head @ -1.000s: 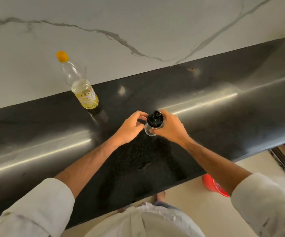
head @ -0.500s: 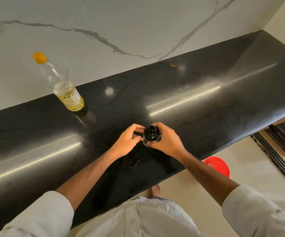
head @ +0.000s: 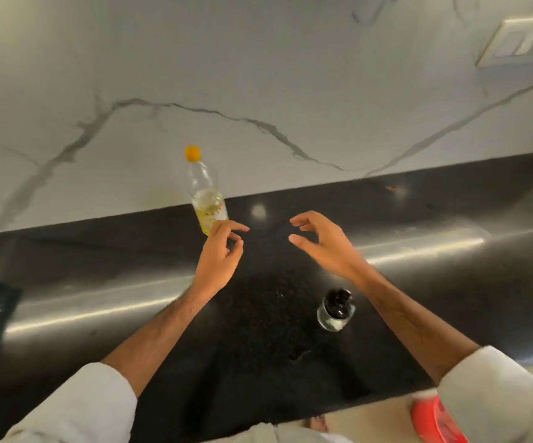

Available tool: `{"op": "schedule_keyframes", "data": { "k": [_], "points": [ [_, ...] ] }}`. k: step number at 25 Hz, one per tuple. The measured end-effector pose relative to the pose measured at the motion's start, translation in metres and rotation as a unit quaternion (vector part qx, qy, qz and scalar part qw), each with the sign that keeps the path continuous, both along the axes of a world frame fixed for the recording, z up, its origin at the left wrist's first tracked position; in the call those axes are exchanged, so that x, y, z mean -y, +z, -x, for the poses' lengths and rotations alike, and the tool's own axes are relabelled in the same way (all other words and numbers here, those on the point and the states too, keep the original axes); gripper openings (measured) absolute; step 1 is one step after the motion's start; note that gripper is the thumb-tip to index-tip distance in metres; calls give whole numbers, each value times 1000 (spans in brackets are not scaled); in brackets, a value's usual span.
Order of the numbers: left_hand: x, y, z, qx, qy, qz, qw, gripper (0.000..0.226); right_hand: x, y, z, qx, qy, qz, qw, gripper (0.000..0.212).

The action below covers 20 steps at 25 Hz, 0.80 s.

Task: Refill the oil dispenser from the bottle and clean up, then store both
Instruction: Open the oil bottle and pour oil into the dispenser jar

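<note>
On the counter point(head: 418, 282), bottle point(head: 206, 199) base hidden behind empty left hand point(head: 219, 254), right hand point(head: 326, 244) spread empty

black counter point(head: 450, 282), marble wall point(head: 258, 75), switch plate point(head: 524, 43), red tub point(head: 431, 420)

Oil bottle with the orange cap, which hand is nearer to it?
Left. The left hand reaches just in front of the oil bottle; the right hand hangs farther right of it.
</note>
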<state>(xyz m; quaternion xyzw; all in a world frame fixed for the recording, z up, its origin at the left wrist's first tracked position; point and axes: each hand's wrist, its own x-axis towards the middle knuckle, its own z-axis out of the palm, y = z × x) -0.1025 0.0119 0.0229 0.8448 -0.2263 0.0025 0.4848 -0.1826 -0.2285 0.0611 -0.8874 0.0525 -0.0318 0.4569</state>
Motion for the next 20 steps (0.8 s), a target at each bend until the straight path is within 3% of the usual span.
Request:
{"op": "schedule_keyframes", "data": {
  "k": [3,6,10,12,15,20],
  "points": [
    [-34,22,-39,-8,121,53,991,30,-39,11,-71,-8,57,7,998,42],
    [-60,40,-70,-66,202,115,970,35,-79,17,-132,-10,82,14,996,64],
    [-73,56,-93,-199,190,137,951,45,-116,13,-189,-4,72,48,996,98],
    [-74,59,-96,-215,175,121,953,48,-127,9,-206,-1,56,56,997,109],
    [-76,53,-95,-221,152,93,959,50,-139,-1,-220,10,32,57,998,110],
    [-81,46,-89,-207,133,66,967,49,-147,-2,-225,39,13,70,997,92]
  ]
}}
